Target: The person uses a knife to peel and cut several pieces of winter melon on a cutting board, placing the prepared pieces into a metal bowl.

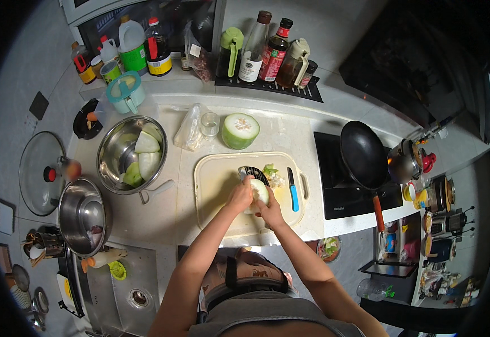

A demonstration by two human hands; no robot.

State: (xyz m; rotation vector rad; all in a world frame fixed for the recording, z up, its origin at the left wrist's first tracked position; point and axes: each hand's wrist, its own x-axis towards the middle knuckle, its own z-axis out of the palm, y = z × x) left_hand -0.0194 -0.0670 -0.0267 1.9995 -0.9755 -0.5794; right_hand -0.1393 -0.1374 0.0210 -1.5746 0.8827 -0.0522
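A pale chunk of winter melon is held between my left hand and my right hand, over a cream cutting board. Just beyond my fingers lies a dark cleaver blade with holes; its handle is hidden. Melon scraps are heaped to the right of the blade. A small knife with a blue handle rests near the board's right edge. Behind the board stands a large cut winter melon, its seedy face up. More melon pieces sit in a steel bowl at the left.
A peeler lies beside the bowl. Behind the board are a drinking glass and a plastic bag. A black wok is on the cooktop at right. A steel pot stands by the sink. Bottles line the back ledge.
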